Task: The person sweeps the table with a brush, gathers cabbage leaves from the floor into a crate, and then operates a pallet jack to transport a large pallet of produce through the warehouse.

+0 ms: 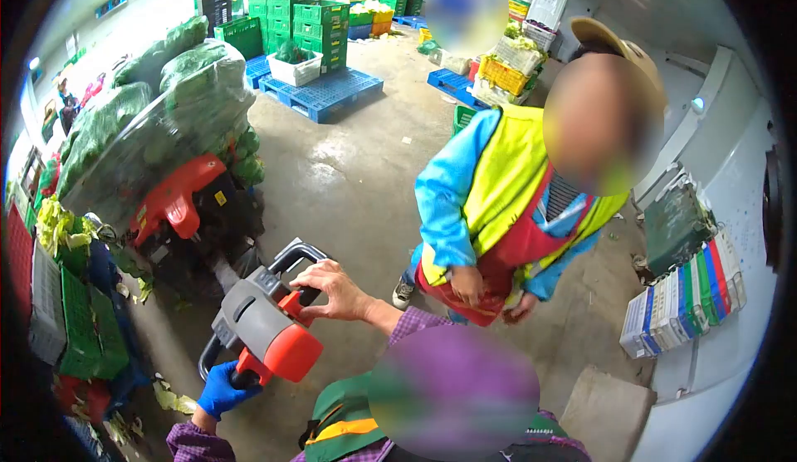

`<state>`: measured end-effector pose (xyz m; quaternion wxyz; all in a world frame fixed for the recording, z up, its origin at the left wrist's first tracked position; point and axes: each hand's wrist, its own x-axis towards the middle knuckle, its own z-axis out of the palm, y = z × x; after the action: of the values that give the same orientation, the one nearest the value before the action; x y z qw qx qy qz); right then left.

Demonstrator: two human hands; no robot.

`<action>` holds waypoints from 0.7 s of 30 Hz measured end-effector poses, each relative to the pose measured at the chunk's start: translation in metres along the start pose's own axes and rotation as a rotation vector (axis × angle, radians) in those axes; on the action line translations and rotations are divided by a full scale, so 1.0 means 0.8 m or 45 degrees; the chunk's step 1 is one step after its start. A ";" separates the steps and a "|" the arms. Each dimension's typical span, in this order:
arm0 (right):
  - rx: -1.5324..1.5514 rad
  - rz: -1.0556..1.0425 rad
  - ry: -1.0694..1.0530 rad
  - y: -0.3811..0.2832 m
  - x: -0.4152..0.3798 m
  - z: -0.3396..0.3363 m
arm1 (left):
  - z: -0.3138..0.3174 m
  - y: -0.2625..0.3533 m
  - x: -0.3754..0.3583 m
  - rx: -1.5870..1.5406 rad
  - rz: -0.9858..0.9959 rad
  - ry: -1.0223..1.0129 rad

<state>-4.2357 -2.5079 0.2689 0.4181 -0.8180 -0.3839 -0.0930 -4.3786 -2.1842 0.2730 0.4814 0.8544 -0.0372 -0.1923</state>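
Observation:
A grey and red control handle (266,325) with black looped grips stands at the lower left, tilted. My left hand (226,391), in a blue glove, is wrapped round its lower grip beside a red part. Bare, my right hand (334,292) holds the upper grip, with the fingers over the top and the thumb near a red part. Both sleeves are purple checked. Beyond the handle, the red cover (184,199) of a machine sits in front of a load of green produce (183,88) wrapped in clear film.
A person in a yellow vest (508,163) stands close at right, hands low in front. Crates (80,329) line the left edge. Blue pallet (332,95) and green crates (322,34) stand behind. Stacked crates (685,296) lean at right. Leaves (173,397) litter the floor.

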 end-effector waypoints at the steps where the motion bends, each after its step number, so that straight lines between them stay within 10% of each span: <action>1: -0.005 0.002 -0.006 -0.001 0.000 0.000 | 0.001 -0.004 0.001 -0.047 0.018 0.000; 21: 0.072 0.018 -0.169 0.008 0.011 -0.014 | -0.002 0.000 -0.001 -0.047 0.040 -0.013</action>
<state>-4.2232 -2.5139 0.2763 0.4154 -0.8129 -0.4074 -0.0246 -4.3792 -2.1830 0.2741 0.4999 0.8436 -0.0496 -0.1895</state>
